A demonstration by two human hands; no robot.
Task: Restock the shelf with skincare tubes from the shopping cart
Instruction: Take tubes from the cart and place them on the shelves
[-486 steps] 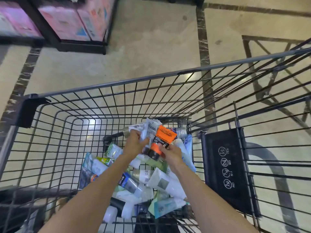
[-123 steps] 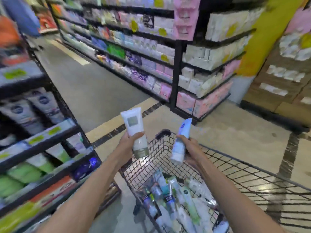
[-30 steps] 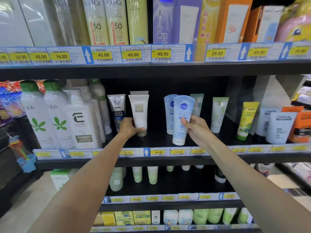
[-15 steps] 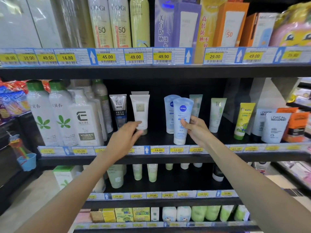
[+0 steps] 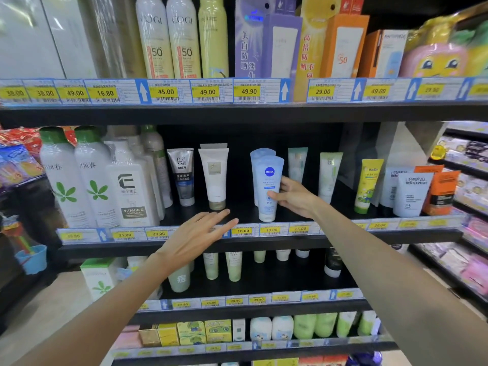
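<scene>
A white tube with a gold cap (image 5: 214, 178) stands upright on the middle shelf (image 5: 343, 237), free of any hand. My left hand (image 5: 196, 237) hovers in front of the shelf edge below it, fingers straight and empty. A light blue Nivea tube (image 5: 268, 188) stands cap-down at the shelf front, ahead of a second like tube. My right hand (image 5: 295, 198) holds the blue tube, thumb on its front and fingers round its right side. The shopping cart is out of view.
On the same shelf stand large white bottles (image 5: 79, 180) at left, a grey men's tube (image 5: 182, 175), green and yellow tubes (image 5: 368, 184) and L'Oreal tubes (image 5: 412, 194) at right. Spray cans and boxes fill the shelf above; more tubes and boxes sit below.
My left hand let go of the white tube and drew back from it towards me. My right hand stays on the blue tube, which now stands on the shelf.
</scene>
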